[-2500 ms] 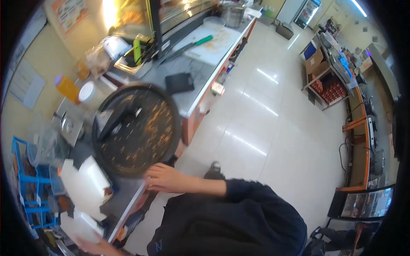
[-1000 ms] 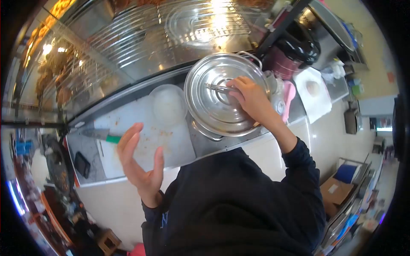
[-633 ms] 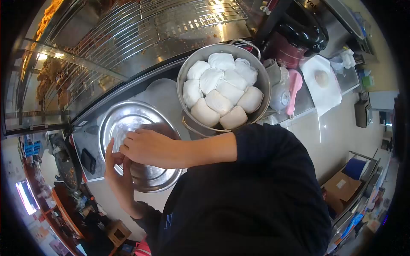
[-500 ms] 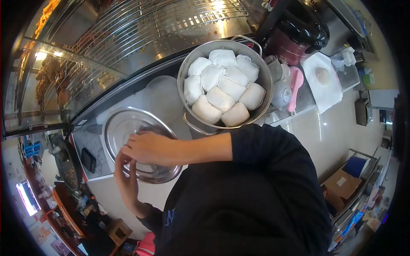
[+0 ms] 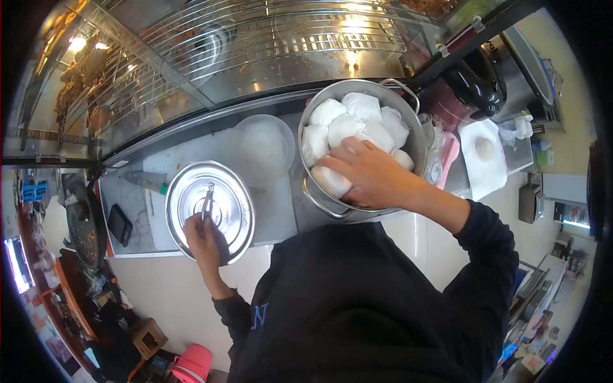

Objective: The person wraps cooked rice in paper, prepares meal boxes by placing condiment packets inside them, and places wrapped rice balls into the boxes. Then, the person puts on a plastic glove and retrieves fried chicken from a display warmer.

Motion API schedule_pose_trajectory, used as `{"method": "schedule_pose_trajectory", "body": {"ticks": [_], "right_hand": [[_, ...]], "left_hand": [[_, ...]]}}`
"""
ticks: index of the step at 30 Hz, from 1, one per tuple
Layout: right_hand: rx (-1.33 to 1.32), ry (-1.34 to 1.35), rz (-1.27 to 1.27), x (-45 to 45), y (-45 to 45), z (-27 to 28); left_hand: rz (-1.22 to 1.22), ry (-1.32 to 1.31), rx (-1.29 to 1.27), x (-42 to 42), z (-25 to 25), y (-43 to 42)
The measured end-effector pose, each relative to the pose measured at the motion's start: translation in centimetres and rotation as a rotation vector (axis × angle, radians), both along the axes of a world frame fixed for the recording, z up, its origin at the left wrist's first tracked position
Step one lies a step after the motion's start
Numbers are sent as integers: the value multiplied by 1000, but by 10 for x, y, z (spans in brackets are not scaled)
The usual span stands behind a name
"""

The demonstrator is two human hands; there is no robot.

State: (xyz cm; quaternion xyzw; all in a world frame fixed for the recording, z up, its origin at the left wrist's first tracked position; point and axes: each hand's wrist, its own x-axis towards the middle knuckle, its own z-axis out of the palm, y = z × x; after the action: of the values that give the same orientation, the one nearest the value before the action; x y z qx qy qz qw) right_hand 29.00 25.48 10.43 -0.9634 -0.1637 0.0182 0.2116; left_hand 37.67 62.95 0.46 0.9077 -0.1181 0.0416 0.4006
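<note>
A large metal pot [image 5: 419,153] holds several white wrapped bundles [image 5: 345,131], packed close together. My right hand [image 5: 367,175] reaches into the pot from the right, its fingers curled round a bundle [image 5: 332,182] at the near left. To the left, a round shiny metal pot lid [image 5: 179,191] lies above the counter. My left hand [image 5: 201,237] is at its near side, thumb and fingers closed on the slim metal strap handle [image 5: 209,196] at the lid's middle. My fingers partly cover the handle.
A round translucent lid or tray [image 5: 263,143] lies between the metal lid and pot. A knife [image 5: 142,180] and a dark flat device [image 5: 119,225] are at the left. Right of the pot are a pink scoop [image 5: 449,153], white paper [image 5: 482,182] and a dark red cooker [image 5: 456,92]. A glass-fronted rack [image 5: 281,38] borders the back.
My right hand has left the lid and moved right into the pot, onto a bundle. My left hand has shifted to the lid's handle. The camera view has shifted.
</note>
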Motion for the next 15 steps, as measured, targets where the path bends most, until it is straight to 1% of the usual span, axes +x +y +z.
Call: {"method": "schedule_pose_trajectory", "body": {"ticks": [1,4,5,7,8,11,13,15], "right_hand": [[-61,-33,-18,2,5,-2],[-293,-7,0,6,16,2],[-319,-25,23,8,15,-1],[-367,-61,72,14,14,-11],[-344,-49,90,17,11,-10],[-268,-28,111,17,5,-2],[-213,-40,85,14,-1,3],[-33,-28,-4,12,-11,7]], "left_hand": [[-7,39,24,-1,5,-4],[-27,102,-48,0,6,-13],[-12,123,15,-1,8,-15],[-17,137,24,-4,11,-15],[-17,141,26,-5,10,-15],[9,90,-137,-10,3,-12],[19,74,-57,-10,12,-13],[19,58,29,-10,27,-16]]}}
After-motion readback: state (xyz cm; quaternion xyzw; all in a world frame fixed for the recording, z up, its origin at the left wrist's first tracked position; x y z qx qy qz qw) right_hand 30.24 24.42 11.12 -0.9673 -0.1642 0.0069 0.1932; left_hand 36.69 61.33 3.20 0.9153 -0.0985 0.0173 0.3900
